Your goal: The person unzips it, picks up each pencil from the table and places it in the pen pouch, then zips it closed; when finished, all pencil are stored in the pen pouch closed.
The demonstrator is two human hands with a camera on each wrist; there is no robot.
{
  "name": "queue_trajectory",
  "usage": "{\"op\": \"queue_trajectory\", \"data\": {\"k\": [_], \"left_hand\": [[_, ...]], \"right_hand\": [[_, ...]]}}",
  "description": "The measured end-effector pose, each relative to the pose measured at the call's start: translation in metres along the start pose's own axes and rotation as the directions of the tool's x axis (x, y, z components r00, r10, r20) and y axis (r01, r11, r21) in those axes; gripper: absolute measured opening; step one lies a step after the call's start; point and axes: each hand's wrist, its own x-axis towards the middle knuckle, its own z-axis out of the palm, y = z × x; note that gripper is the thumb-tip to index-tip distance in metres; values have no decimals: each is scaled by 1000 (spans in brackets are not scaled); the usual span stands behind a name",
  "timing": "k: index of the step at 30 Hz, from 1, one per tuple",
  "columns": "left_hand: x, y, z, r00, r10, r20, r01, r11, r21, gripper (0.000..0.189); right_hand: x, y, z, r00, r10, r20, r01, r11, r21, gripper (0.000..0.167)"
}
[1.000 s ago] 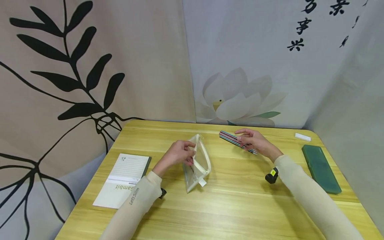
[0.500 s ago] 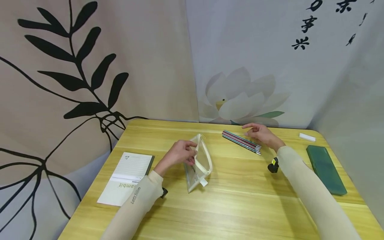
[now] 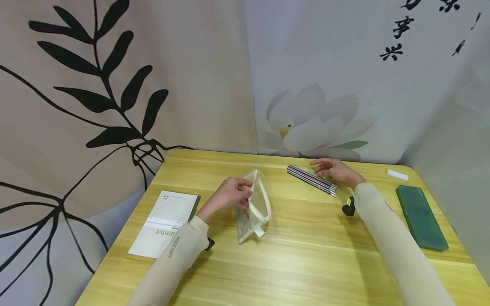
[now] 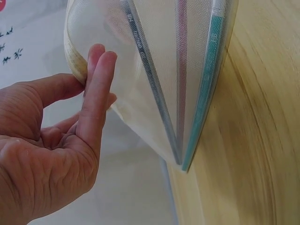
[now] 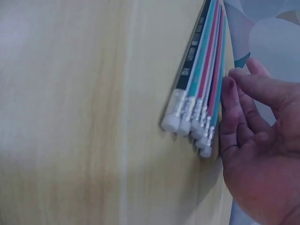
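Observation:
My left hand [image 3: 231, 194] pinches the open edge of a cream zippered mesh pouch [image 3: 262, 203], which stands up from the table with its mouth spread. Through the mesh in the left wrist view show a dark pencil [image 4: 152, 79], a maroon pencil [image 4: 181, 70] and a teal pencil [image 4: 204, 89], their lower ends meeting at the pouch's corner. My right hand [image 3: 337, 171] is beside the far side of a bundle of pencils [image 3: 311, 180], fingers loosely bent. White erasers [image 5: 172, 123] cap the pencils' near ends. Whether the fingertips touch them, I cannot tell.
On the wooden table [image 3: 291, 263], a notepad [image 3: 168, 216] lies at the left, partly behind the left sleeve. A green case [image 3: 421, 216] and a small white block [image 3: 397, 174] lie at the right. Printed curtains [image 3: 206, 76] hang close behind the table.
My right hand has drawn back from over the pencils to their far right side, leaving the bundle on the table. My left hand keeps its pinch on the pouch. The head view has shifted slightly.

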Motion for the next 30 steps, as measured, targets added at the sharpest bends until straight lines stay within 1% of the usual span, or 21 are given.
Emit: {"op": "queue_trajectory", "data": {"k": [5,12,17,22,30], "left_hand": [[1,1,3,1000,5,-1,-5,1000,1,43],[3,3,5,1000,18,17,-18,1000,4,43],[4,5,6,1000,8,14,-8,1000,6,43],[4,4,7,1000,8,15,-8,1000,4,42],[7,5,9,999,16,29,-16,1000,6,43]], "right_hand": [[1,4,-1,999,-32,12,32,999,-2,49],[-2,5,0,1000,-26,-6,26,1000,1,47],[-2,2,3,999,-30,-18,30,1000,-9,48],[-2,-1,6,999,-8,-31,8,1000,-28,50],[-3,-2,7,999,27,-45,-29,997,-66,46]]}}
